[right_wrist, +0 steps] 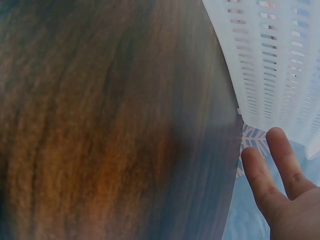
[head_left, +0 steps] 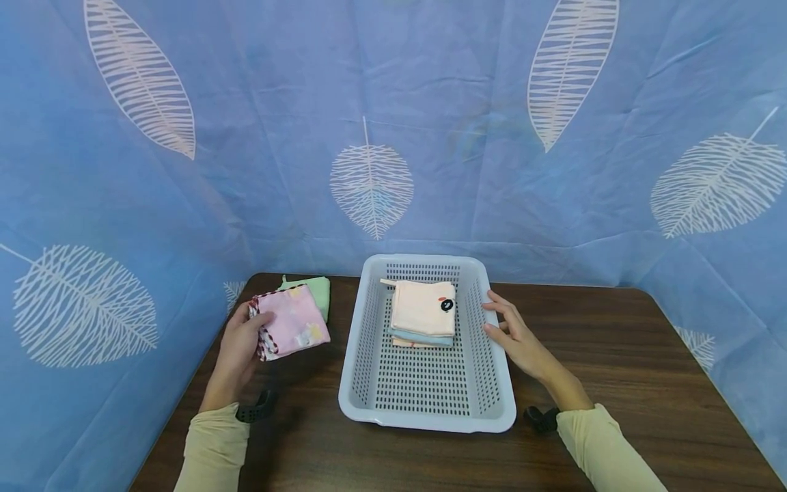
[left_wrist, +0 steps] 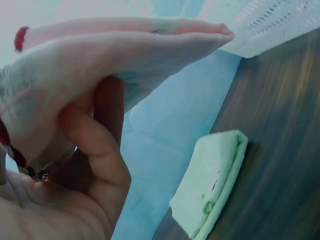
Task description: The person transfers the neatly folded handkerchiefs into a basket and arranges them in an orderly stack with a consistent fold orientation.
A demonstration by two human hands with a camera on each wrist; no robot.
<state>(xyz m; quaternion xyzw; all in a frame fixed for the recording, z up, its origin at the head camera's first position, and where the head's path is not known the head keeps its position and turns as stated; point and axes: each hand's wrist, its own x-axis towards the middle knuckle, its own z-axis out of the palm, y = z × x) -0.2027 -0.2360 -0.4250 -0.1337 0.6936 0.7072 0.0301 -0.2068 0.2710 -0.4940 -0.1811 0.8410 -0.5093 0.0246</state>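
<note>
My left hand pinches a folded pink towel with a red-and-white edge, thumb on top and fingers underneath. The left wrist view shows the pink towel raised off the table, curled fingers beneath it. A folded green towel lies on the table behind it, partly hidden in the head view. At the right rim of a pale plastic basket, my right hand has its fingers loosely extended. In the right wrist view two of its fingers are straight and spread.
Inside the basket, toward its back, several folded towels are stacked, a cream towel on top and a light blue one below. The dark wooden table ends at a blue leaf-patterned curtain behind and at both sides.
</note>
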